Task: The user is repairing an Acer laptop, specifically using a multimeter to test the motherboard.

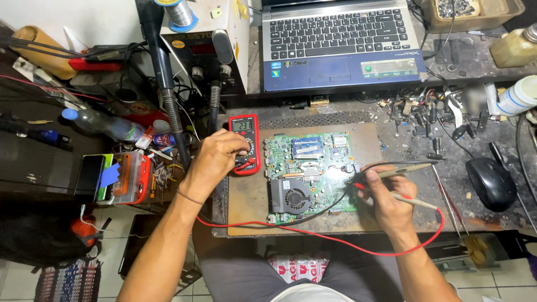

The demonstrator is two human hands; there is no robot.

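Observation:
A green laptop motherboard (313, 168) with a black fan (291, 197) lies on a brown mat (363, 140). My left hand (215, 159) rests on the dial of a red multimeter (244, 126) left of the board. My right hand (386, 196) grips two test probes (405, 168), with their tips touching the board's right edge. A red lead (335, 237) and a black lead (324, 210) run along the mat's front from the meter to the probes.
An open laptop (341, 45) sits behind the board. A soldering station (207, 45) stands at the back left. A black mouse (491, 182), tweezers and scattered small parts lie to the right. Bottles, a phone and a parts box crowd the left.

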